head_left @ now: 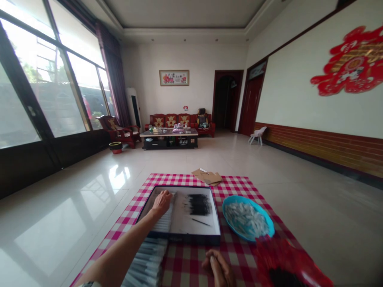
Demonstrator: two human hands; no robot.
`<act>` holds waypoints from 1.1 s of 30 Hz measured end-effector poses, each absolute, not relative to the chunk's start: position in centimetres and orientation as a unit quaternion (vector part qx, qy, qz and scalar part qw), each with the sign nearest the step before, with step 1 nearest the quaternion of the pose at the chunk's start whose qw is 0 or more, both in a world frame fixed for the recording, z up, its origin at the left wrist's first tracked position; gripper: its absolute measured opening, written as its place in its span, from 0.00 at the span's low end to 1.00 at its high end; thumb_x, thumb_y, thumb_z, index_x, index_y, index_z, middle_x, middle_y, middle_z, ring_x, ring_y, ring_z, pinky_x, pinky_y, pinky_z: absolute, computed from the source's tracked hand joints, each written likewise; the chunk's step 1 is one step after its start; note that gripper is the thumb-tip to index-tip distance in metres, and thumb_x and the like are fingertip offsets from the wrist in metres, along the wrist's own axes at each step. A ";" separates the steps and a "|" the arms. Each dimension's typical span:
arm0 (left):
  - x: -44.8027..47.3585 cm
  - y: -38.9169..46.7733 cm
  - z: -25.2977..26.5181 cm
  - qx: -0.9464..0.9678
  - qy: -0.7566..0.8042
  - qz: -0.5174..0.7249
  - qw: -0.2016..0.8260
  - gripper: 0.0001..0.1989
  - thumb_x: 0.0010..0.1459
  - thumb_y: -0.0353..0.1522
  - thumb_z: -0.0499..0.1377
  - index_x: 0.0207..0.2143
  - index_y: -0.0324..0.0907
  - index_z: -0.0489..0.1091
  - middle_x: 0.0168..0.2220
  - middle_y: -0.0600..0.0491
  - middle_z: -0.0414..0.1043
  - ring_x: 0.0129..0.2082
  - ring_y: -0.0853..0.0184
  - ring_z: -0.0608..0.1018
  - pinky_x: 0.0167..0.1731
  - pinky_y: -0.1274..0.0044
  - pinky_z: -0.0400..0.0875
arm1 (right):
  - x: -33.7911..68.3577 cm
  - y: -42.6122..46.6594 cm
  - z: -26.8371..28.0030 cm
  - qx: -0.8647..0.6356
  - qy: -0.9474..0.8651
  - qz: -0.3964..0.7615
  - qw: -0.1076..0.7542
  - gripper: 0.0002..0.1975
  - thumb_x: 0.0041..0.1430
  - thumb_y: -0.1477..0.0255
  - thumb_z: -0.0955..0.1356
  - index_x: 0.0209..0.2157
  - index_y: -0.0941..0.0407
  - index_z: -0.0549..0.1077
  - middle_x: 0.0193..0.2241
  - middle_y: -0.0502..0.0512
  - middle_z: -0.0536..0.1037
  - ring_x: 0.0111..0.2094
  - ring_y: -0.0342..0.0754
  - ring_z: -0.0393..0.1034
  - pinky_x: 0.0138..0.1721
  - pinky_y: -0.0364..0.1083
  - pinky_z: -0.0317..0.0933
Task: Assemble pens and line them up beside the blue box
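Observation:
My left hand (162, 202) reaches into a shallow dark-edged box (194, 238), its fingers curled down at the far end of a row of clear pen barrels (164, 223). What its fingertips hold is hidden. In the same box, a pile of thin black sticks like pen refills (200, 204) lies to the right, with one loose black stick (201, 221) nearer me. My right hand (219, 268) is closed in front of the box, thumb against fingers; anything in it is too small to make out. More pale, pen-like pieces (145, 263) lie below my left forearm.
A blue basin (271, 227) of small translucent pieces stands right of the box. Nearer me is a red plastic bag (281, 259) with something dark inside. Flattened cardboard (209, 177) lies at the far edge of the checked tablecloth (185, 259). Beyond are a coffee table (170, 139) and a sofa.

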State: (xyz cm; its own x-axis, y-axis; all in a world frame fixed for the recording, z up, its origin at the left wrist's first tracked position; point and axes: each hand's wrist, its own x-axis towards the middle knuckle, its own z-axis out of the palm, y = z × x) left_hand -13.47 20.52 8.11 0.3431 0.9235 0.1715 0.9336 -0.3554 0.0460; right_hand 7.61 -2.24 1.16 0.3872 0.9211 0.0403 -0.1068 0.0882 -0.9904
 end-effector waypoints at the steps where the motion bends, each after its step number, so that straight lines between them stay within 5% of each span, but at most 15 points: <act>1: -13.6 20.4 8.3 -0.820 -0.566 -0.087 0.028 0.15 0.62 0.36 0.56 0.50 0.39 0.66 0.48 0.48 0.69 0.43 0.63 0.74 0.42 0.66 0.72 | 7.6 -2.2 1.2 -0.538 -0.377 0.405 0.636 0.22 0.50 0.49 0.64 0.29 0.54 0.73 0.20 0.51 0.76 0.25 0.48 0.72 0.31 0.43 0.66; 8: -12.2 17.2 12.0 -0.809 -0.544 -0.220 0.034 0.10 0.63 0.30 0.52 0.44 0.38 0.69 0.40 0.47 0.74 0.40 0.64 0.76 0.41 0.71 0.71 | 7.7 -2.4 1.8 -0.525 -0.387 0.399 0.644 0.20 0.51 0.51 0.66 0.28 0.55 0.73 0.19 0.51 0.74 0.24 0.48 0.70 0.29 0.44 0.66; 11: -9.4 13.1 13.1 -0.781 -0.534 -0.321 0.039 0.13 0.65 0.29 0.48 0.48 0.37 0.68 0.45 0.43 0.73 0.46 0.62 0.75 0.44 0.73 0.69 | 7.9 -2.5 2.2 -0.503 -0.391 0.417 0.648 0.20 0.49 0.52 0.67 0.28 0.56 0.74 0.19 0.51 0.75 0.24 0.49 0.70 0.28 0.45 0.66; 13: -7.1 9.5 12.4 -0.765 -0.529 -0.367 0.022 0.15 0.67 0.31 0.45 0.46 0.38 0.69 0.38 0.48 0.76 0.37 0.67 0.77 0.38 0.77 0.71 | 8.1 -2.5 2.5 -0.487 -0.402 0.430 0.645 0.21 0.49 0.51 0.68 0.28 0.56 0.74 0.19 0.52 0.75 0.23 0.48 0.70 0.27 0.45 0.67; 15: -4.9 6.0 10.6 -0.713 -0.510 -0.477 -0.065 0.17 0.67 0.35 0.45 0.42 0.38 0.71 0.28 0.52 0.75 0.27 0.69 0.77 0.29 0.81 0.71 | 8.2 -2.5 2.8 -0.480 -0.413 0.434 0.641 0.21 0.49 0.51 0.68 0.28 0.56 0.74 0.19 0.51 0.74 0.23 0.48 0.70 0.27 0.45 0.67; 18: -2.5 2.3 6.7 -0.626 -0.465 -0.589 -0.212 0.17 0.64 0.39 0.50 0.39 0.38 0.73 0.31 0.49 0.78 0.29 0.67 0.78 0.30 0.80 0.73 | 8.4 -2.7 3.0 -0.487 -0.415 0.437 0.632 0.20 0.50 0.53 0.68 0.30 0.56 0.75 0.24 0.53 0.77 0.27 0.50 0.73 0.30 0.46 0.68; 23: -1.6 1.7 2.8 -0.592 -0.439 -0.607 -0.297 0.19 0.59 0.43 0.55 0.42 0.38 0.75 0.37 0.45 0.79 0.35 0.62 0.79 0.38 0.75 0.74 | 8.6 -3.1 2.5 -0.533 -0.432 0.394 0.611 0.19 0.51 0.55 0.67 0.33 0.57 0.77 0.30 0.57 0.80 0.33 0.52 0.75 0.34 0.45 0.69; 29: -1.7 2.9 1.7 -0.529 -0.416 -0.607 -0.423 0.25 0.57 0.47 0.56 0.45 0.35 0.73 0.21 0.54 0.71 0.17 0.73 0.68 0.20 0.82 0.66 | 9.2 -1.2 4.9 -0.568 -0.476 0.279 0.611 0.19 0.57 0.57 0.64 0.38 0.56 0.75 0.31 0.56 0.80 0.34 0.52 0.75 0.37 0.46 0.69; 33: -1.6 2.9 1.4 -0.493 -0.402 -0.597 -0.489 0.28 0.57 0.49 0.55 0.48 0.36 0.72 0.18 0.57 0.64 0.15 0.75 0.62 0.16 0.83 0.60 | 9.7 4.3 9.5 -0.579 -0.664 0.131 0.455 0.15 0.60 0.67 0.60 0.40 0.56 0.75 0.38 0.58 0.79 0.40 0.51 0.74 0.41 0.45 0.66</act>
State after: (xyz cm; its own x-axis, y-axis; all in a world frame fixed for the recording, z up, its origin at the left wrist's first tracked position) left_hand -1.56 2.91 1.40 -0.0355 0.9798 0.1966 -0.1874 -0.1997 0.9618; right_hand 9.66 4.27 9.52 0.0841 0.8878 0.4526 0.6495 0.2956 -0.7005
